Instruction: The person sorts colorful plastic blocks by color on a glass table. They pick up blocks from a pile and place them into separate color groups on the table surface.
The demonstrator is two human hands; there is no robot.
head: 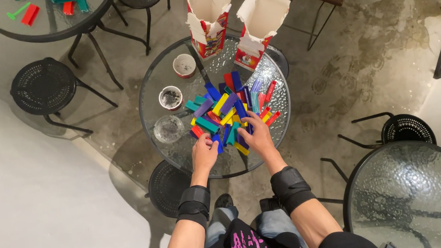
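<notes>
Heap of coloured wooden blocks point(231, 108) at the centre of the round glass tabletop point(271, 78). My left hand point(204, 153) rests on the heap's near edge, fingers curled down onto blocks; whether it grips one I cannot tell. My right hand point(257, 132) lies spread, palm down, over blue and yellow blocks. Two torn-open cartons point(210, 16) stand at the far edge; two small bowls point(171, 97) and a glass ashtray point(168, 128) sit toward the left edge.

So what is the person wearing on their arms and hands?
The left hand and right hand are bare, with no gloves or rings that show. Each forearm wears a wide black padded band: the left forearm band with straps across it, the right forearm band smoother. Dark short sleeves sit above them.
</notes>
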